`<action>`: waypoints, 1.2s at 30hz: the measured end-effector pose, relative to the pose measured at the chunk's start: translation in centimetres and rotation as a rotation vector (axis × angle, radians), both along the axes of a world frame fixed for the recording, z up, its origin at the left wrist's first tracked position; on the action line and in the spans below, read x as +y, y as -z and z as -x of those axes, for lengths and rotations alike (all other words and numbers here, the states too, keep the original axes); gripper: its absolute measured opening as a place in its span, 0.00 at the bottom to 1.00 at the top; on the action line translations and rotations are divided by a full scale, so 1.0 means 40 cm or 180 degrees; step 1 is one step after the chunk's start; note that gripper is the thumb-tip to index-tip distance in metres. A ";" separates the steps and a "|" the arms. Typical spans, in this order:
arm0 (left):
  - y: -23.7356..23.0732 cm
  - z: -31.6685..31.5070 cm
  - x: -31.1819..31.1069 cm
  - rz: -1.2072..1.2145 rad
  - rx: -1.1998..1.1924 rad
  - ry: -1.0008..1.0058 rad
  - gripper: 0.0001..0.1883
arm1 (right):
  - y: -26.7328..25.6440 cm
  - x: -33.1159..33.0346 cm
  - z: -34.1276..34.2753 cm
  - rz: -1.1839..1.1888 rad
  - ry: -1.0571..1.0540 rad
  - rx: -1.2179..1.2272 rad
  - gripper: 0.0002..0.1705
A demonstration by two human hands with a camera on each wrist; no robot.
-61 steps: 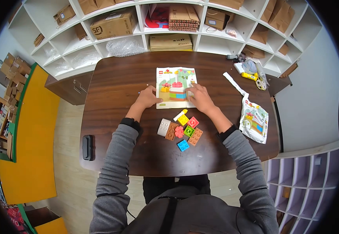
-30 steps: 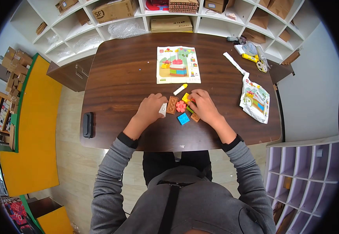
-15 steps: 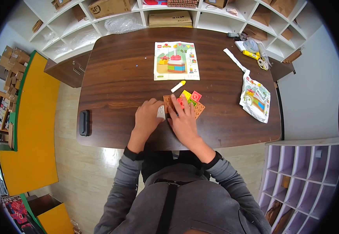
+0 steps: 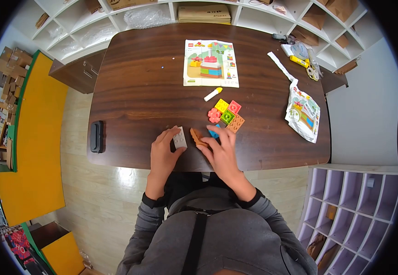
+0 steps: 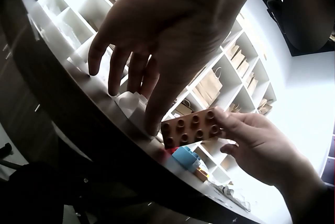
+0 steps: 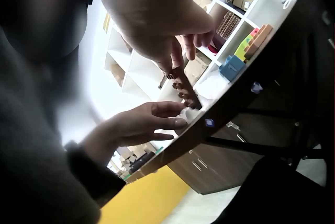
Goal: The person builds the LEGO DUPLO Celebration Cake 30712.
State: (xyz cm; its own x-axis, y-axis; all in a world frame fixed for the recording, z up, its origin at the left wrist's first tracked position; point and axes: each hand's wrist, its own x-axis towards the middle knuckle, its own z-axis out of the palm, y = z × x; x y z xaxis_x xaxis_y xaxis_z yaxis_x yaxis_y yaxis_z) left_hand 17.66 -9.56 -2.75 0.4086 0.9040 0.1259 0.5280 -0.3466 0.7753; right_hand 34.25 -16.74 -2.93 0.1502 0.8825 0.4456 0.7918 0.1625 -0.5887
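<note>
The left hand holds a white brick between thumb and fingers near the table's front edge; the brick is partly hidden in the left wrist view. Just right of it, the right hand pinches a brown studded brick at one end, tilted up on its side, as the brick shows in the left wrist view. A blue brick lies by the right fingertips. Behind are a pink flower piece, yellow, red and green bricks and another brown brick.
A picture sheet lies at the back of the table, with a white and yellow candle piece before it. To the right is a printed bag; scissors are at the back right. A black case lies far left.
The right hand has moved from the coloured bricks to the brown brick, pulling it towards the front edge and tilting it. The left hand has brought the white brick slightly left and nearer the body.
</note>
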 end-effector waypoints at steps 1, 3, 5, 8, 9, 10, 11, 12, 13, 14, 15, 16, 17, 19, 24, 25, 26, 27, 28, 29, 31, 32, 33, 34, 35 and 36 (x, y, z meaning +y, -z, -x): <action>0.002 0.001 0.001 -0.0030 -0.0002 0.0035 0.27 | -0.014 -0.015 -0.002 0.0016 -0.0003 0.0135 0.10; 0.010 0.004 0.003 -0.0079 0.0024 0.0068 0.27 | -0.012 -0.046 -0.008 0.0264 -0.0012 0.0510 0.10; 0.011 0.002 0.006 -0.0131 0.0034 0.0130 0.27 | -0.007 -0.066 -0.016 0.0535 0.0074 0.0948 0.09; 0.008 -0.003 0.003 -0.0232 0.0180 0.0182 0.27 | 0.044 -0.075 -0.035 0.0634 0.0413 0.1200 0.10; 0.014 -0.005 0.001 -0.0208 0.0213 0.0191 0.28 | 0.054 -0.075 -0.044 0.0632 0.0536 0.1192 0.12; 0.012 -0.007 -0.003 -0.0181 0.0249 0.0200 0.29 | 0.055 -0.079 -0.051 0.0645 0.0540 0.1194 0.12; 0.005 -0.011 -0.010 -0.0172 0.0249 0.0203 0.29 | 0.055 -0.082 -0.060 0.0765 0.0617 0.1119 0.12; -0.009 -0.020 -0.021 -0.0166 0.0461 0.0144 0.31 | 0.055 -0.083 -0.068 0.0877 0.0696 0.1038 0.12; -0.019 -0.029 -0.031 -0.0159 0.0672 0.0090 0.32 | 0.055 -0.084 -0.074 0.0810 0.0658 0.0926 0.12; -0.017 -0.035 -0.039 -0.0157 0.0666 0.0100 0.32 | 0.054 -0.085 -0.078 0.0811 0.0668 0.0922 0.12; -0.014 -0.040 -0.046 -0.0189 0.0627 0.0244 0.33 | 0.051 -0.084 -0.081 0.0816 0.0680 0.0935 0.11; -0.014 -0.045 -0.051 -0.0229 0.0590 0.0383 0.34 | 0.048 -0.080 -0.085 0.0814 0.0687 0.0949 0.10; -0.016 -0.053 -0.057 -0.0241 0.0589 0.0379 0.34 | 0.040 -0.076 -0.090 0.0802 0.0683 0.0948 0.10; -0.020 -0.072 -0.068 0.0021 0.0567 0.0543 0.34 | 0.016 -0.061 -0.101 0.0599 0.0649 0.0347 0.09; -0.014 -0.097 -0.084 -0.0282 0.0686 0.0654 0.33 | -0.029 0.009 -0.131 0.0285 0.0724 -0.0623 0.11; -0.005 -0.098 -0.084 -0.0352 0.0752 0.0654 0.32 | -0.027 0.022 -0.136 0.0327 0.0738 -0.0667 0.11; 0.001 -0.097 -0.084 -0.0418 0.0824 0.0649 0.30 | -0.024 0.031 -0.138 0.0373 0.0747 -0.0706 0.11; 0.004 -0.097 -0.083 -0.0427 0.0821 0.0627 0.30 | -0.018 0.037 -0.141 0.0360 0.0728 -0.0711 0.11; 0.006 -0.097 -0.084 -0.0313 0.0746 0.0515 0.29 | -0.011 0.041 -0.147 0.0384 0.0728 -0.0668 0.10; 0.007 -0.096 -0.085 -0.0195 0.0670 0.0401 0.28 | -0.005 0.044 -0.152 0.0413 0.0726 -0.0625 0.10; 0.007 -0.091 -0.083 -0.0243 0.0659 0.0383 0.28 | 0.006 0.049 -0.157 0.0410 0.0737 -0.0537 0.10; 0.006 -0.089 -0.082 -0.0295 0.0649 0.0405 0.27 | 0.009 0.049 -0.158 0.0410 0.0788 -0.0443 0.10; 0.008 -0.087 -0.081 -0.0296 0.0651 0.0408 0.27 | 0.009 0.047 -0.158 0.0417 0.0763 -0.0400 0.11; 0.012 -0.086 -0.081 -0.0285 0.0677 0.0439 0.28 | 0.007 0.043 -0.157 0.0418 0.0773 -0.0399 0.11; 0.014 -0.086 -0.080 -0.0274 0.0701 0.0467 0.29 | 0.003 0.039 -0.157 0.0363 0.0747 -0.0236 0.11; 0.010 -0.088 -0.081 -0.0272 0.0699 0.0470 0.29 | -0.002 0.033 -0.157 0.0309 0.0714 -0.0074 0.11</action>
State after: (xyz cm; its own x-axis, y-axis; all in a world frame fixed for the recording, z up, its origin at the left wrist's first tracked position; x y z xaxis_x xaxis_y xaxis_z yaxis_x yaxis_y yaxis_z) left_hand 21.18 -12.79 -3.17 0.5610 0.8226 0.0933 0.6190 -0.4916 0.6125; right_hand 40.51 -15.40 -2.87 0.3378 0.8671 0.3660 0.8153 -0.0753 -0.5741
